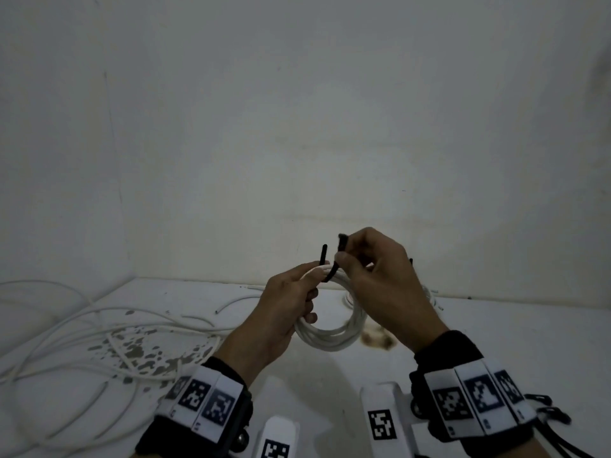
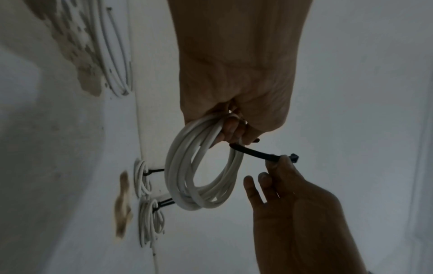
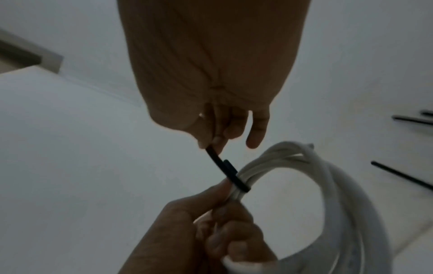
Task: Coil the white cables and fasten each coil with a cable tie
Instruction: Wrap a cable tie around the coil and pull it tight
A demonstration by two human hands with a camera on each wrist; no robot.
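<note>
My left hand grips a coil of white cable at its top and holds it upright above the table. A black cable tie is looped around the coil's strands just beside that grip, and one end of it sticks up free. My right hand pinches the tie's other end between thumb and forefinger. The left wrist view shows the tie stretched from the coil out to the right hand's fingertips. In the right wrist view the tie wraps the coil.
Loose white cables sprawl over the table's left side, across a patch of flaked paint. Two tied coils lie on the table behind the held one. Spare black ties lie to the right. A wall stands close behind.
</note>
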